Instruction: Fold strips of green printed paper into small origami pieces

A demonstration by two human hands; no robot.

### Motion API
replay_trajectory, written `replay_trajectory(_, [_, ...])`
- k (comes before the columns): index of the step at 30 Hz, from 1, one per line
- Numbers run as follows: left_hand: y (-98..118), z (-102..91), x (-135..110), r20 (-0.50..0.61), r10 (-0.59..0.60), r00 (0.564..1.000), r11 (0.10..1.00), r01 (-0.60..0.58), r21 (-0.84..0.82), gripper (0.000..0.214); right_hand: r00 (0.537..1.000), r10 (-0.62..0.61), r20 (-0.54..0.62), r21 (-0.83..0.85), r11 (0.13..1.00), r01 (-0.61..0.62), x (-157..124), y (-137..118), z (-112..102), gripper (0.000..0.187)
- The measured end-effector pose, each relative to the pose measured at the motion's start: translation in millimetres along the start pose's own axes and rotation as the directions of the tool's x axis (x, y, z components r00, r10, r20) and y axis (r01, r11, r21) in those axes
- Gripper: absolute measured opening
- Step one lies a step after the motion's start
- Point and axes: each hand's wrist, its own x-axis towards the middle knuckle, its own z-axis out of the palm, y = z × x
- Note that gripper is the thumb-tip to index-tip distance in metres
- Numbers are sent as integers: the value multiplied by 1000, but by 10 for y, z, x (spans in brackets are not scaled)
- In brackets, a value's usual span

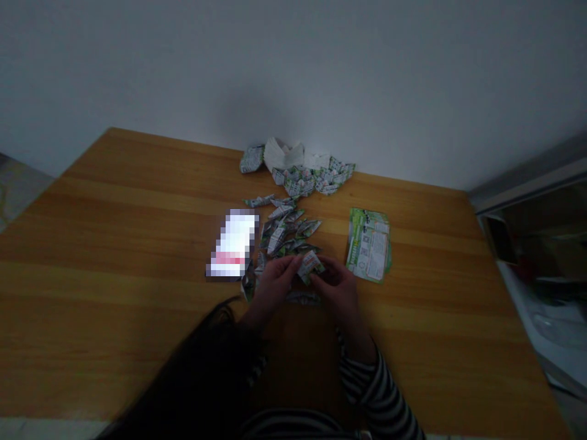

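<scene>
At lower centre of the frame, the left hand point(273, 288) and right hand point(334, 288) pinch a folded paper point(310, 267) between curled fingers, where a slip could knock it into the loose folded pieces point(284, 237) just above and scatter them.

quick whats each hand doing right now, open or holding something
left hand: closed, pinching a folded green-printed paper piece
right hand: closed, pinching the same folded green-printed paper piece
</scene>
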Motion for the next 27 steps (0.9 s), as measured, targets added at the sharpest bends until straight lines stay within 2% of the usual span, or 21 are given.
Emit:
replay_trajectory(6, [32,48,-40,38,30,999,999,-32,30,37,999,-1,53,-13,1000,1,11,11,-6,40])
replay_trajectory(9, [40,30,-36,94,159,983,974,-172,146,32,1000,8,-9,12,1000,-8,21,38,-32,40])
replay_trajectory(11, [46,-14,-26,176,279,944,904,-320,285,33,1000,3,-17,21,1000,-3,41,38,-82,40])
replay_trajectory(13, [53,-73,-17,294,352,889,782,-452,430,32,998,4,67,19,1000,-5,64,17,-146,41])
replay_trajectory(16, [70,-142,-16,436,347,830,604,-554,573,24,971,11,238,-8,1000,-9,77,-38,-216,43])
replay_trajectory(18, [79,-156,-20,481,314,818,553,-570,608,21,964,-2,267,-45,999,15,70,-71,-227,45])
replay_trajectory(23, [62,-142,-9,436,355,827,655,-553,515,15,966,-45,254,-140,987,83,54,-104,-219,61])
replay_trajectory(27, [36,-152,-2,427,353,832,730,-531,431,14,954,-9,299,-157,986,58,60,-77,-203,67])
